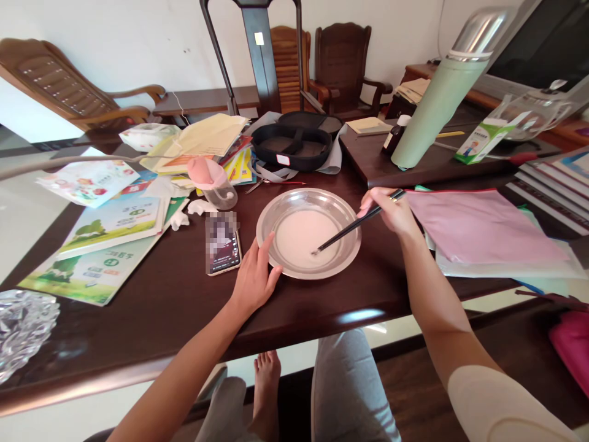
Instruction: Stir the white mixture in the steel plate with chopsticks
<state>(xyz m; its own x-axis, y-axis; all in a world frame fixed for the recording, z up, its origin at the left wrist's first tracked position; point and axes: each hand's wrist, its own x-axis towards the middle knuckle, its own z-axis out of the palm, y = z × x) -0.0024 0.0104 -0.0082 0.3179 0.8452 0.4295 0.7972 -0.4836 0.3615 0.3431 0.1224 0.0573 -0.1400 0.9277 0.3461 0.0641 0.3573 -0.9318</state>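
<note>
A shallow metal plate (pixel 343 248) holding a pale, milky liquid sits on the dark wooden table (pixel 175 301) in front of me. My left hand (pixel 254 275) rests against the plate's near left rim, fingers on its edge. My right hand (pixel 385 210) grips a pair of dark chopsticks (pixel 352 226), whose tips dip into the liquid near the plate's centre. A smartphone (pixel 223 243) lies flat just left of my left hand.
Books and papers (pixel 110 233) clutter the left side, with a pink-lidded cup (pixel 216 183) behind the phone. A black case (pixel 294 144) lies beyond the plate. A green thermos (pixel 437 101) and a pink folder (pixel 478 230) are on the right. Wooden chairs stand behind.
</note>
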